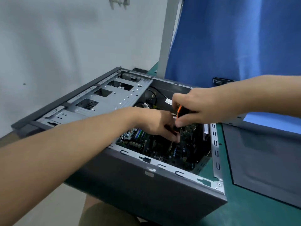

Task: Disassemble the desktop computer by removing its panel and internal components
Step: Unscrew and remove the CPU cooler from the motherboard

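Right hand (193, 106) gripping orange-black screwdriver (179, 110) handle, left hand (156, 124) pinching its lower end inside open case (146, 193); near-side sticker (149, 174) too blurry to read.

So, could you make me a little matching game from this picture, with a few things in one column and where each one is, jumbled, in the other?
Things:
1. screwdriver
2. grey panel
3. curtain
4. motherboard

Places:
A. hanging behind the table
B. inside the open case
C. gripped in the right hand
D. lying flat on the table, right of the case

Pairs: 1-C, 2-D, 3-A, 4-B
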